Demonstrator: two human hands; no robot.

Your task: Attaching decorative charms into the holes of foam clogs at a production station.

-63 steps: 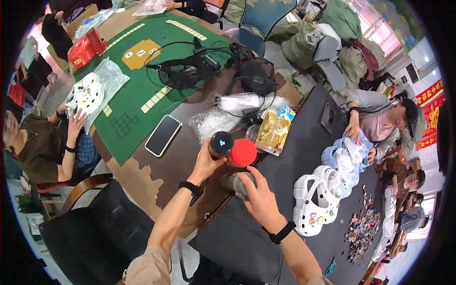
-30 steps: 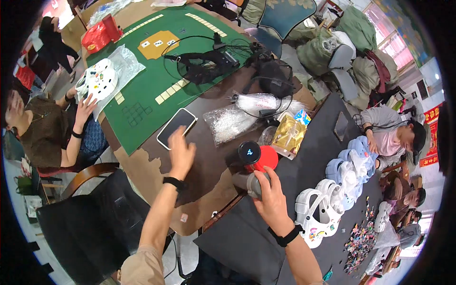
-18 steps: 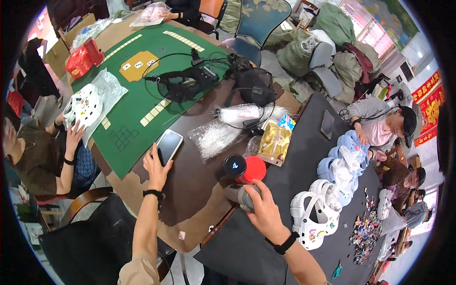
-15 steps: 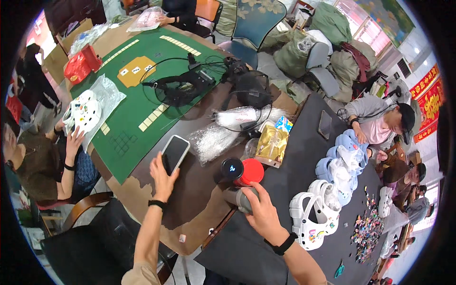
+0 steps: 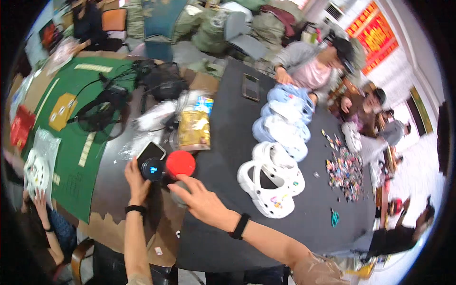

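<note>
Fingers of my left hand [image 5: 137,176] wrap the near end of a dark phone [image 5: 151,153] at centre-left of the frame, tipping it up off the brown table [image 5: 114,190]. Just in front sits a black round gadget with a blue light [image 5: 152,169], touching a red round cap [image 5: 180,163] to its right. My right hand [image 5: 202,203] lies just below the red cap, fingers loosely curled toward a grey object underneath; whether it grips or only rests I cannot tell, since the hand hides the contact.

I judge I am at the stage of bringing the phone to the little device. A next move would call for a steady hold so the phone does not knock the gadget over.

Right of centre, on the black cloth [image 5: 237,137], white clogs [image 5: 268,187] sit beside pale blue ones [image 5: 285,118], with a heap of small colourful charms [image 5: 346,172] further right. A gold snack bag [image 5: 194,127] lies above the cap.
</note>
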